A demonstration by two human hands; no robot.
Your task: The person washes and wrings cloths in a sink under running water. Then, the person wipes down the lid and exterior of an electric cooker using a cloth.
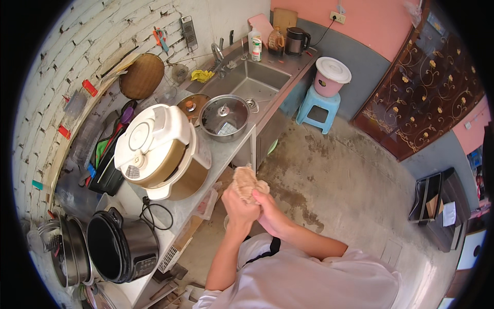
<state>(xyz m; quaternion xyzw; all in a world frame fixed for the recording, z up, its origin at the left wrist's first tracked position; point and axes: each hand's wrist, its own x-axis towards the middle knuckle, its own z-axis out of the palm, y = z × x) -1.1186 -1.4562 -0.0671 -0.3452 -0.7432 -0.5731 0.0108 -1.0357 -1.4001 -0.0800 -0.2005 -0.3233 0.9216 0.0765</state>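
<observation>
A crumpled beige cloth (245, 181) is bunched between my two hands, held out in front of my body above the floor. My left hand (238, 206) is closed around its lower part. From the other side my right hand (271, 212) grips it, thumb pressed on the fabric. Both hands touch each other. To their left on the counter stands a white and gold electric pressure cooker (154, 143) with its lid on. Beyond it is a steel pot (225, 116) with a glass lid.
A steel sink (266, 75) with a faucet (217, 52) lies past the pot; a yellow cloth (202, 76) rests behind it. A black electric cooker (123, 245) stands at the counter's near end. A lidded pink bucket (328, 83) sits on a blue stool (318, 110). Wet patches mark the concrete floor (347, 174).
</observation>
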